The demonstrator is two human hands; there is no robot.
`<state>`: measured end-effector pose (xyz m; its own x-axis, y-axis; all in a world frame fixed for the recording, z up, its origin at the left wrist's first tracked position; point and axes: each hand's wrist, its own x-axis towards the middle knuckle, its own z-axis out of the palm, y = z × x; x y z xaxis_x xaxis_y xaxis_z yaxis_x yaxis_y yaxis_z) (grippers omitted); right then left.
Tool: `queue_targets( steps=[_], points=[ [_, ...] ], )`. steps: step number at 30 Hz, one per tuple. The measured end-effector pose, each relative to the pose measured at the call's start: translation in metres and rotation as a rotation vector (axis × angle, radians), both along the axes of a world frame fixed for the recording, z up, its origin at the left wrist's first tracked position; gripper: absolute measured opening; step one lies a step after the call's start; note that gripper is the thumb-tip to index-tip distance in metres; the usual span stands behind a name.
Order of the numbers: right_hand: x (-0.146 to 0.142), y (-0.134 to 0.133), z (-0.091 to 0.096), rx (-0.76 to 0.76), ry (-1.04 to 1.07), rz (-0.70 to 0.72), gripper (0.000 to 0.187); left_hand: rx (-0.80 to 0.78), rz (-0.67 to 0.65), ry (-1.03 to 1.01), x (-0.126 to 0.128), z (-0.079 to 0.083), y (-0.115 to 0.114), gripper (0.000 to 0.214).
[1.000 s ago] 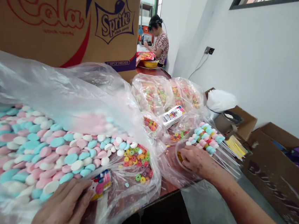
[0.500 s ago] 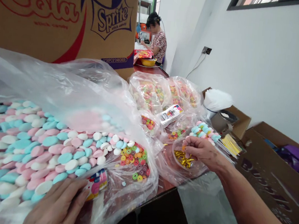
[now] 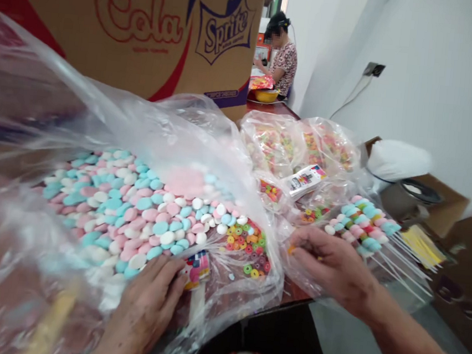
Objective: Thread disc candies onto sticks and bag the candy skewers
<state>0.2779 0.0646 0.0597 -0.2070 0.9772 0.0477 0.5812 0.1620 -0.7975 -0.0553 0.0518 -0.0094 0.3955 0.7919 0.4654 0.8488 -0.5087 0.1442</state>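
My left hand lies at the near edge of a big clear bag of pink, blue and white marshmallow discs. Its fingers are curled on a colourful printed packet with a white stick below it. My right hand is bent down over a clear bowl, its fingertips pinched together with a bit of gold twist tie showing at them. Finished marshmallow skewers lie just behind that hand. A heap of coloured ring candies sits between my hands.
A Cola and Sprite cardboard box stands behind the bag. Bags of ring candy and a label card lie mid-table. Yellow strips and cardboard boxes are on the right. Another person works at the far end.
My right hand has dropped back over the bowl and hides the gold ties seen half a second ago. My view has swung left. My left hand stays on the packet.
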Motion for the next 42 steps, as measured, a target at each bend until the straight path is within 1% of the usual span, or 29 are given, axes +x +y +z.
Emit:
queue_targets(
  steps=[2,4,6,8,12,14,17,19,22,25,27,29,30,32,34,35,36,37,38,39,40,42],
  points=[
    [-0.024,0.003,-0.007,0.132,-0.138,0.049,0.009,-0.003,0.019,-0.044,0.000,0.000,-0.004,0.021],
    [-0.042,0.010,-0.016,0.270,-0.246,0.074,0.013,-0.024,0.038,-0.065,-0.002,0.002,-0.008,0.018],
    [-0.053,0.016,-0.026,0.397,-0.342,0.052,0.019,-0.076,0.063,-0.057,-0.002,0.004,-0.012,0.015],
    [-0.060,0.019,-0.033,0.474,-0.412,0.025,0.021,-0.126,0.098,-0.044,0.000,0.005,-0.015,0.016],
    [-0.065,0.012,-0.044,0.476,-0.398,0.069,0.021,-0.159,0.188,-0.041,0.009,0.004,-0.016,0.016],
    [-0.066,0.006,-0.048,0.476,-0.370,0.085,0.022,-0.168,0.199,-0.049,0.012,0.001,-0.014,0.014],
    [-0.067,0.000,-0.052,0.485,-0.315,0.114,0.021,-0.162,0.186,-0.067,0.011,-0.004,-0.011,0.021],
    [-0.068,-0.003,-0.052,0.460,-0.269,0.124,0.021,-0.139,0.173,-0.086,0.009,-0.005,-0.010,0.023],
    [-0.076,-0.006,-0.046,0.343,-0.144,0.110,0.022,-0.090,0.160,-0.136,0.010,0.000,-0.013,0.020],
    [-0.093,-0.011,-0.036,0.114,0.083,0.104,0.017,0.008,0.141,-0.207,0.022,0.014,-0.017,0.012],
    [-0.106,-0.013,-0.032,-0.059,0.225,0.123,0.019,0.073,0.103,-0.262,0.034,0.023,-0.020,0.010],
    [-0.116,-0.014,-0.030,-0.156,0.329,0.144,0.018,0.094,0.060,-0.309,0.046,0.029,-0.022,0.011],
    [-0.118,-0.013,-0.030,-0.167,0.369,0.150,0.015,0.077,0.041,-0.336,0.050,0.032,-0.023,0.012],
    [-0.118,-0.011,-0.031,-0.138,0.410,0.164,0.014,0.010,0.018,-0.395,0.053,0.039,-0.022,0.015],
    [-0.112,-0.008,-0.029,-0.073,0.394,0.206,0.014,-0.095,-0.014,-0.432,0.050,0.048,-0.018,0.031],
    [-0.108,-0.007,-0.027,-0.042,0.372,0.242,0.013,-0.161,-0.052,-0.432,0.048,0.053,-0.015,0.039],
    [-0.103,-0.005,-0.025,-0.015,0.343,0.274,0.012,-0.239,-0.110,-0.416,0.045,0.059,-0.011,0.042],
    [-0.099,-0.004,-0.022,0.006,0.312,0.294,0.011,-0.327,-0.177,-0.395,0.043,0.064,-0.007,0.037],
    [-0.095,-0.002,-0.018,0.015,0.281,0.301,0.011,-0.420,-0.215,-0.373,0.041,0.069,-0.003,0.026],
    [-0.092,-0.001,-0.015,0.015,0.254,0.292,0.011,-0.503,-0.220,-0.360,0.039,0.073,0.001,0.014],
    [-0.090,0.000,-0.013,0.004,0.234,0.279,0.011,-0.576,-0.196,-0.352,0.039,0.076,0.004,0.008],
    [-0.087,0.003,-0.011,-0.021,0.231,0.263,0.011,-0.697,-0.120,-0.357,0.040,0.078,0.010,0.015]
  ],
)
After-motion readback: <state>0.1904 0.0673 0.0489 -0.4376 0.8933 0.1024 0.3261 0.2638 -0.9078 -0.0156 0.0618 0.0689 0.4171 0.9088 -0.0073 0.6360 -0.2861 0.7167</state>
